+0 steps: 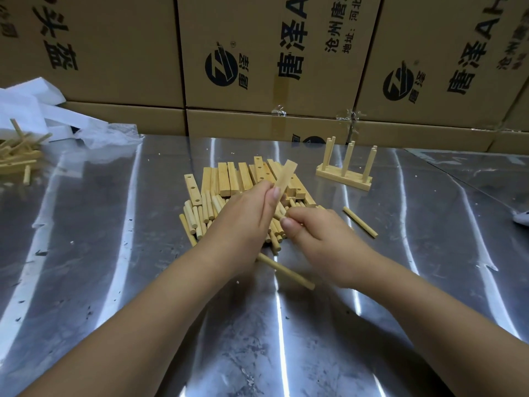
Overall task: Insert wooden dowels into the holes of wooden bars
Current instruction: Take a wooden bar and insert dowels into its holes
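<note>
At the far left of a shiny metal desk (114, 253) lies a small heap of wooden offcuts (17, 156) beside crumpled white wrapping (43, 110). Mid-desk is the supply pile (229, 196): roughly a dozen flat bars at the back, one drilled bar (192, 189) showing three holes, and short dowels in front, too many and too overlapped to count. The left hand (246, 222) is raised over the pile, its fingers pinching one held bar (286, 174), whose long axis slants up and rightward away from the person; its holes are not visible. Just below and right of that bar's lower end, the right hand (317, 236) has its fingers curled with the thumb against them; whether they hold a dowel cannot be told. It is the nearer hand to the dowels. Two stray dowels lie apart: one under the wrists (286, 272), one to the right (360, 222). Farther right stands a finished piece (346, 167) with six upright dowels in three pairs. Cardboard boxes (257, 53) line the back.
</note>
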